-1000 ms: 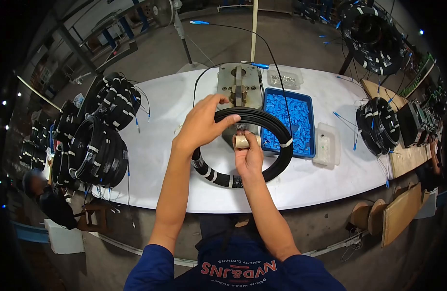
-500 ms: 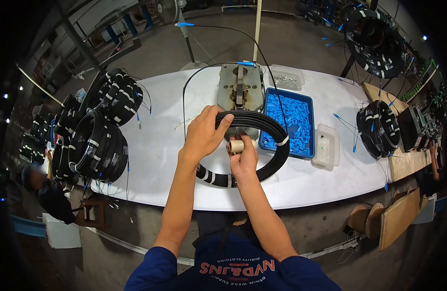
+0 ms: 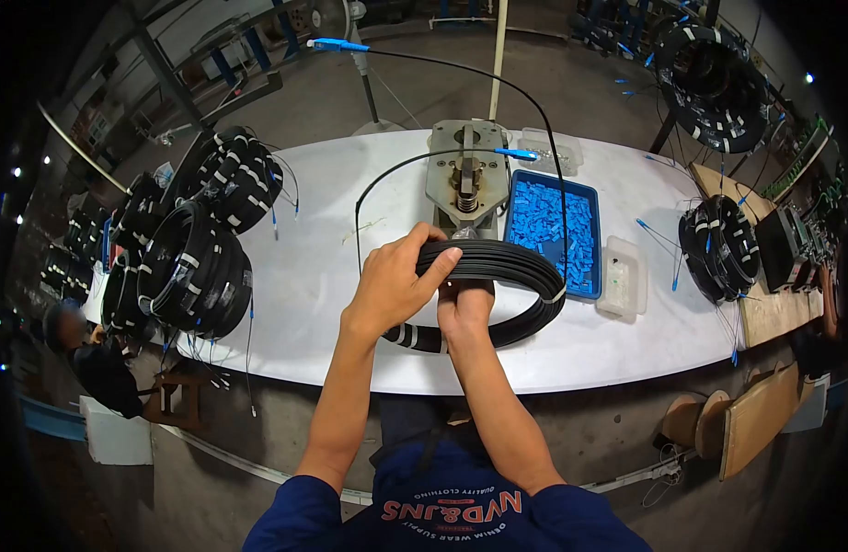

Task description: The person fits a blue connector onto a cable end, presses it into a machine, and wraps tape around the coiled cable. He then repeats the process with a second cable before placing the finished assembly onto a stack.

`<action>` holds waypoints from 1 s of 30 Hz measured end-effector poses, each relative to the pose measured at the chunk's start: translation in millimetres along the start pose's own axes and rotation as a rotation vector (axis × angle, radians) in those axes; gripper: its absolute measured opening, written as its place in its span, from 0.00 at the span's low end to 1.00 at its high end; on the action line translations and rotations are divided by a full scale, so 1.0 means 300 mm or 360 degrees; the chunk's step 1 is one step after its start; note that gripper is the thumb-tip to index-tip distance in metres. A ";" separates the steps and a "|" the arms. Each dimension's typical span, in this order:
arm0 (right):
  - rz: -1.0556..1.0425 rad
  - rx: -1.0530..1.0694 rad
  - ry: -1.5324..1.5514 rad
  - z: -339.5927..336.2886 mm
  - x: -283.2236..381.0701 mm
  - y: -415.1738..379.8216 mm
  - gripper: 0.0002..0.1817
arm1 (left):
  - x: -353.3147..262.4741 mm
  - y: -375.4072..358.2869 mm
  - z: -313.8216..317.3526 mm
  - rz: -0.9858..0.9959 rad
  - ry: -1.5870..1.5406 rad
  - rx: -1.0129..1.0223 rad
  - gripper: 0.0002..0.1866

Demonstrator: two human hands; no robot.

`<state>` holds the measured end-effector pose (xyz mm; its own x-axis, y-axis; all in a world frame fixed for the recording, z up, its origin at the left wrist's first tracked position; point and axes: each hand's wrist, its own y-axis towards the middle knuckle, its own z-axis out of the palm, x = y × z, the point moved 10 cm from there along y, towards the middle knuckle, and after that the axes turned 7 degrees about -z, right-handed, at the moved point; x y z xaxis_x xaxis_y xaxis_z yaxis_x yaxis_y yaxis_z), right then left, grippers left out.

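A coil of black cable, banded with pale tape, is held above the white table. My left hand is closed round its far left side, thumb on top. Through the ring's middle reaches my right hand, its curled fingers mostly hidden under the coil's far side. The tape roll it gripped a moment earlier is now out of sight there. Two cable ends with blue connectors rise from the coil, an upper connector and a lower connector. Just beyond the coil stands a metal press.
Right of the press sits a blue tray of small blue parts, with clear plastic boxes, one nearer and one farther. More cable coils hang at left and right. Another person is at far left.
The coil has tilted and its far side has come lower and nearer. My right hand with the tape roll has gone under it, hiding the roll. The connectors have shifted with the coil.
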<state>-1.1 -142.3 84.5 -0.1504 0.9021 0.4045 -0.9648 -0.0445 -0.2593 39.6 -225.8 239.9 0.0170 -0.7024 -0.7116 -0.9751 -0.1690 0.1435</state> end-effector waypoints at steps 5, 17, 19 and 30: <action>-0.0110 0.0160 0.0099 0.041 0.029 -0.019 0.11 | -0.018 -0.003 0.000 -0.0009 -0.0012 0.0234 0.32; -0.0253 0.0017 -0.0122 0.049 0.088 0.011 0.14 | -0.054 -0.034 0.059 0.0191 -0.0228 0.0496 0.46; -0.0224 0.0151 -0.0139 0.073 0.079 0.000 0.15 | -0.050 -0.048 0.069 0.0143 -0.0348 0.0604 0.42; -0.0126 0.0082 0.0000 0.041 0.050 0.024 0.15 | -0.098 -0.058 0.066 0.0384 -0.0374 0.0572 0.24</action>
<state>-13.1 -134.3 99.6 -0.0734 0.9037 0.4218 -0.9835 0.0045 -0.1809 51.8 -188.4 244.7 -0.2286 -0.5101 -0.8292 -0.9603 0.2578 0.1061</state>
